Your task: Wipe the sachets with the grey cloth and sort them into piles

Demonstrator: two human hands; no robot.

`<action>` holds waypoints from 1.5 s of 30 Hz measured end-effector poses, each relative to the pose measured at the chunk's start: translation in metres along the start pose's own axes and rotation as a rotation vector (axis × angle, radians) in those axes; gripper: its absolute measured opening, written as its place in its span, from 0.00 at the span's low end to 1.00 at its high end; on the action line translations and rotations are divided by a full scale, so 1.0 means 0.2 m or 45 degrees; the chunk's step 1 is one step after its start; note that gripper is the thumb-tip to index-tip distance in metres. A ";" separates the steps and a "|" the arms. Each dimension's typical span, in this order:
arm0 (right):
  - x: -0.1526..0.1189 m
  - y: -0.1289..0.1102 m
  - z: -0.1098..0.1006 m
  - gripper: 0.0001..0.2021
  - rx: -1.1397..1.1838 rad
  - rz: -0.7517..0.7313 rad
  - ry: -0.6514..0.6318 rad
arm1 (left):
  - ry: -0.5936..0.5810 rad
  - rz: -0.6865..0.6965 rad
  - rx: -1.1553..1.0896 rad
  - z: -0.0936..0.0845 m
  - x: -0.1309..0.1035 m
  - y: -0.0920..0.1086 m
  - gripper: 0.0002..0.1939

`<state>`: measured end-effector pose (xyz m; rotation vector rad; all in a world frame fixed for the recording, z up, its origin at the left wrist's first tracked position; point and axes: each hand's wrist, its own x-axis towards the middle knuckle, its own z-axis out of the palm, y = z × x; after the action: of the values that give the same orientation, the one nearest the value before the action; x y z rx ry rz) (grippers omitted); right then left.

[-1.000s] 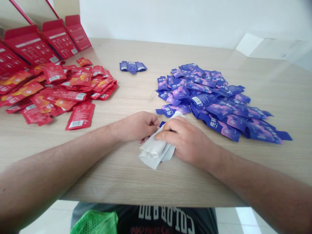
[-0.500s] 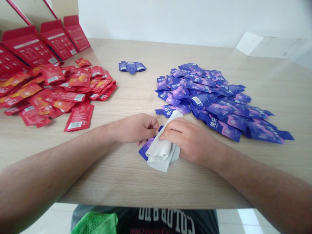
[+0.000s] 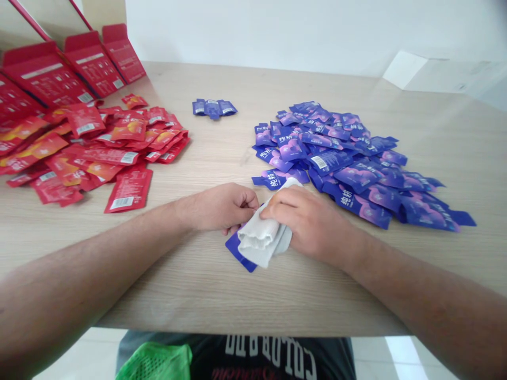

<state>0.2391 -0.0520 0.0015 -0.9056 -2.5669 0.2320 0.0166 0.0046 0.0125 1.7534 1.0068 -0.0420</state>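
Note:
A purple sachet (image 3: 239, 250) lies on the table in front of me, mostly covered by a folded white cloth (image 3: 259, 236). With fingers curled, my left hand (image 3: 222, 208) pinches the sachet's upper edge. My right hand (image 3: 312, 224) grips the cloth and presses it over the sachet. Just beyond my hands, a large heap of purple sachets (image 3: 336, 158) spreads toward the right. A few purple sachets (image 3: 214, 108) lie in a small overlapping group farther back.
Red and orange sachets (image 3: 99, 142) are piled on the left. Behind them stand several red boxes (image 3: 91, 63) with flaps up. A white paper piece (image 3: 420, 72) rests by the wall at the back right. Green mesh (image 3: 156, 361) shows below the table's front edge.
The right hand and cloth have shifted slightly up and right, so the sachet's lower corner now shows below the cloth. The left hand stays in nearly the same place.

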 end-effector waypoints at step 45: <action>0.00 0.05 -0.02 0.11 -0.011 0.111 0.026 | -0.043 0.004 0.011 -0.02 0.00 0.01 0.07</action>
<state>0.2471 -0.0444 0.0024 -1.0189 -2.5150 0.2353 0.0160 0.0066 0.0155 1.7565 0.9808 -0.0745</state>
